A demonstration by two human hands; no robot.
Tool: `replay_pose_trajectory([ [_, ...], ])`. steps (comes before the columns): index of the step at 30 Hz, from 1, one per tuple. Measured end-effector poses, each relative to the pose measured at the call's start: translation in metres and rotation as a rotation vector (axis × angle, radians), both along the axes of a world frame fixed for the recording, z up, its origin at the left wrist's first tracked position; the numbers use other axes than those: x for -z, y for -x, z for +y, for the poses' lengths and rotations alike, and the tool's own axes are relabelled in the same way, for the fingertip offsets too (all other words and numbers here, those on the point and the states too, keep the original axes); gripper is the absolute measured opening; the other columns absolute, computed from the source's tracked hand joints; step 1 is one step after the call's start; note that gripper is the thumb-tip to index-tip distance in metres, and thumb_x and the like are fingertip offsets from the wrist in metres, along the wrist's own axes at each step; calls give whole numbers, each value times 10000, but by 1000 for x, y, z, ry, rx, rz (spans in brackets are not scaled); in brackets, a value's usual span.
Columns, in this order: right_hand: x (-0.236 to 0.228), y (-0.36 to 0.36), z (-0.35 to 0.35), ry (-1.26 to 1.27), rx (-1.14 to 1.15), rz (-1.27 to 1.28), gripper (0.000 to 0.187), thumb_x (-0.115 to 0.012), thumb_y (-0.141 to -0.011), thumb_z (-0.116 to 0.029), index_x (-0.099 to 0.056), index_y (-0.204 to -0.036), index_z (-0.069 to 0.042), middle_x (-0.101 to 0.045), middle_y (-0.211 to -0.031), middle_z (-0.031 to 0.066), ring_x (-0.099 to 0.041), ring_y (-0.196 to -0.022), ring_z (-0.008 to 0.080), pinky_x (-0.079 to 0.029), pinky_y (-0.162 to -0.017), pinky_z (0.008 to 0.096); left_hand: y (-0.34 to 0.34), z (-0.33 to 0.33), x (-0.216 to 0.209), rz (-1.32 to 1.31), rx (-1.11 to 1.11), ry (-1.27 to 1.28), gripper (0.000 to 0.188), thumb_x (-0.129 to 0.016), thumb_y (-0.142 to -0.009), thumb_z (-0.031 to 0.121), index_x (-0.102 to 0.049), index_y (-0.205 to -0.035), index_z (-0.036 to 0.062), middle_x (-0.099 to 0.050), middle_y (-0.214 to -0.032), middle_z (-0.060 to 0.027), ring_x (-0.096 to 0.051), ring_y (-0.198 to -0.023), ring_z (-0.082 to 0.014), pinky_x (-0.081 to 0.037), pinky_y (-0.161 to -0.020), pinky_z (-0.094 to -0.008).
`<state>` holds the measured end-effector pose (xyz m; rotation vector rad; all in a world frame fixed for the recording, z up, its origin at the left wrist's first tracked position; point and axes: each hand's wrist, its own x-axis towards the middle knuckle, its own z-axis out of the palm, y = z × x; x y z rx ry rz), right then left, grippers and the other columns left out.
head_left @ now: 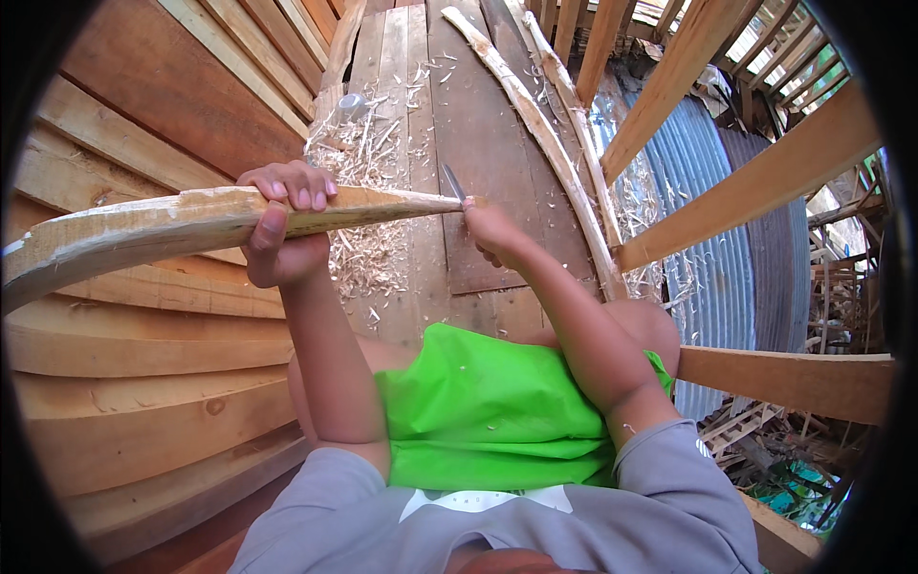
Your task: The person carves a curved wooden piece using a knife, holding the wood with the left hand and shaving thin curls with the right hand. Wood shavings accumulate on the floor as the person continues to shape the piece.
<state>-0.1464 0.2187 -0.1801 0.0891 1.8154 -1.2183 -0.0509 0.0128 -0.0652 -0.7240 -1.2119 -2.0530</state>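
A long, pale, peeled wooden pole (382, 204) lies crosswise in front of me, thick at the left and tapering to a narrow tip at the right. My left hand (287, 218) is wrapped round its thicker part, thumb below and fingers over the top. By the tip, my right hand (490, 230) is closed on a knife (453, 182); its blade points up and away beside the pole's end, and the handle is hidden in my fist. Bright green cloth (497, 402) lies over my lap below both forearms.
Curled wood shavings (368, 253) litter the plank floor (421, 115), with a small clear cup (352, 105) among them. Two more peeled poles (535, 124) lie at the right. Stacked boards (143, 383) form the left side. Wooden railings (746, 206) stand right, above corrugated metal sheets (712, 268).
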Motion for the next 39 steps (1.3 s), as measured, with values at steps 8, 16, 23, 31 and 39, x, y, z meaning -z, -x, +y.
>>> replay_pose_trajectory([
  [8,2,-7,-8,40,93,1,463,-333,-1027,-483,-435,-786,-101,-342,-554,-4,-297,-420,126,-222,-380,342,0,-2,0,-5,13,-10,196,-619,-796,175,-534,-932,62,-514,-763,-78,-507,-722,-206,-441,-738,-383],
  [16,-10,-5,-1,80,-34,-20,463,-333,-1034,-445,-506,-942,-25,-411,-602,7,-373,-454,134,-324,-418,358,0,-1,-1,-5,5,4,186,-615,-797,176,-539,-926,65,-517,-767,-76,-509,-726,-202,-441,-742,-379],
  [23,-51,-31,-18,99,-73,129,519,-338,-1035,-450,-535,-979,26,-461,-636,30,-439,-508,151,-396,-475,378,-2,-6,1,-16,-50,0,190,-617,-795,174,-542,-936,70,-525,-774,-77,-511,-728,-199,-443,-739,-376],
  [31,-13,-32,-31,24,30,314,491,-352,-1030,-478,-441,-766,-75,-398,-538,-5,-357,-402,129,-271,-362,354,-2,-5,1,-40,-76,-43,178,-606,-792,162,-535,-926,68,-526,-767,-78,-516,-725,-200,-442,-737,-373],
  [39,-15,-31,-29,34,49,359,522,-340,-1030,-473,-509,-839,-18,-480,-604,61,-460,-476,187,-361,-455,388,-7,3,0,-76,-118,-91,167,-609,-784,158,-536,-898,61,-526,-754,-77,-519,-713,-201,-443,-729,-370],
])
